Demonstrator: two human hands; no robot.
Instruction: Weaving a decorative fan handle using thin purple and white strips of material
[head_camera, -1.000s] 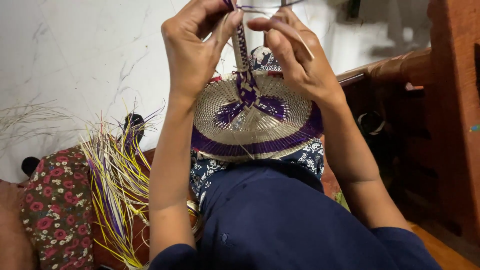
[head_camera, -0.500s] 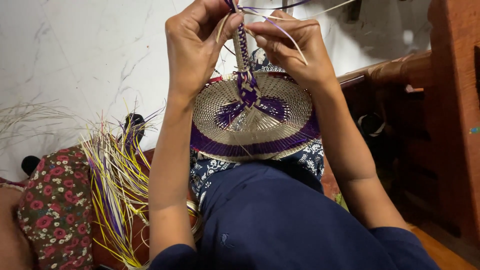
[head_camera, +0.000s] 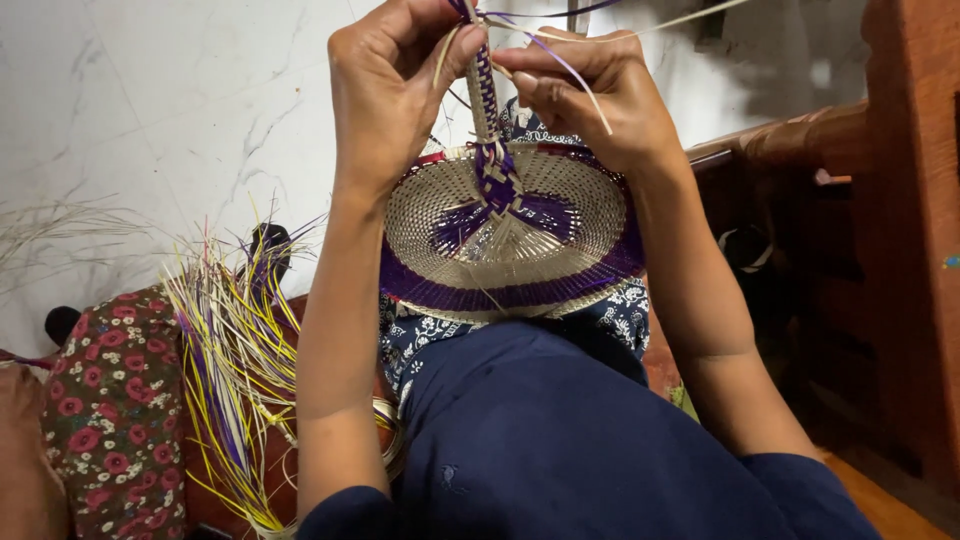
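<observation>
Head view, looking down: woven fan (head_camera: 510, 235), round, cream with a purple band and purple centre motif, propped upright over the lap against a blue patterned cloth (head_camera: 425, 335). Left hand (head_camera: 385, 95) closed round the top of the plaited handle (head_camera: 483, 90), thumb and fingers pinching cream and purple strands. Right hand (head_camera: 590, 95) curled tight just beside it, touching the handle, gripping a thin purple strip (head_camera: 570, 65) that trails over the knuckles. Off to the left, a loose sheaf of yellow, white and purple strips (head_camera: 235, 370), fanned across a red floral cushion (head_camera: 115, 400). Behind, white marble floor (head_camera: 150, 110). On the right, dark wooden furniture (head_camera: 880, 200). No packages, labels or signs to make out.
</observation>
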